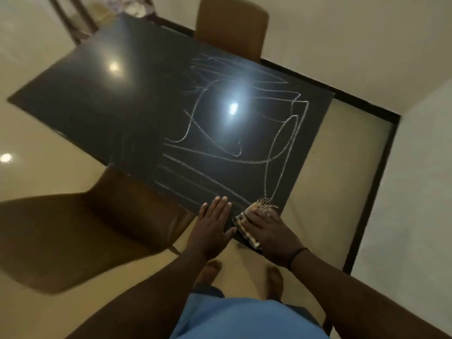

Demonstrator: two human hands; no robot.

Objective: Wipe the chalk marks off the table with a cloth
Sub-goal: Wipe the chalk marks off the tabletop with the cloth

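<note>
Chalk marks [234, 123]: white scribbles and parallel lines over the near-right half of the dark table [102, 99]; far-left half looks bare, glare spots on the glossy top.
Cloth [247, 227]: checked, fringed, bunched at the near corner of the table — touching the tail ends of two chalk lines.
Right hand [269, 231]: lies over the cloth and presses it to the top; whether the fingers curl into the fabric or lie flat — can't tell. Dark band on the wrist.
Left hand [214, 226]: flat on the table just beside the cloth, fingers straight and together, holding nothing; reads as a brace.
Progress: judging by how much chalk is left, barely started.
Step tip: keep the palm flat and the pressure even, sweep in long overlapping strokes from the near corner outward, refold to a fresh face once the cloth loads up, else it smears.
Risk: the far scribbles need a long lean; a chair [80, 231] sits close on the left.
Arms: both extended forward and down from the body, wrists roughly level with the table edge.
</note>
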